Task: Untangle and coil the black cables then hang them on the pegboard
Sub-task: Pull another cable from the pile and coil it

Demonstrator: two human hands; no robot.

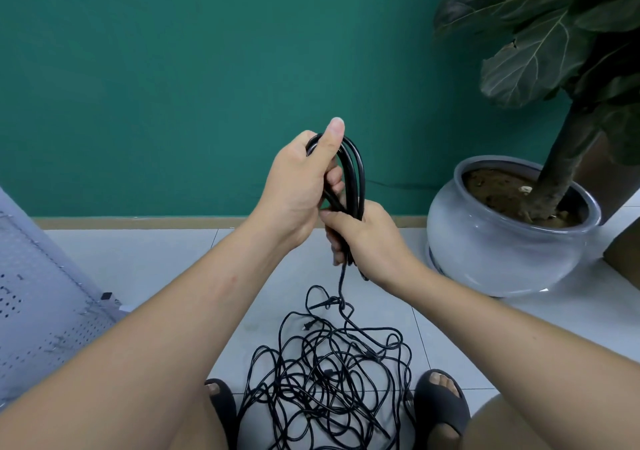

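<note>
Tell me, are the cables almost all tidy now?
Not nearly. Done: a few loops make a small coil. In hand: the left hand grips the coil's top, the right hand grips it lower down. Left: a big tangle lies on the floor, one strand running up to the coil, and no coil shows on the pegboard.

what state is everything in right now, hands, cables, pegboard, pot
left hand: grips the top of the coil, thumb raised
right hand: grips the coil's lower end
coil: looped, held in both hands, one strand trailing down to the cable pile
cable pile: tangled on the floor
pegboard: no cable hung on the visible part
plant pot: upright on the floor
</note>
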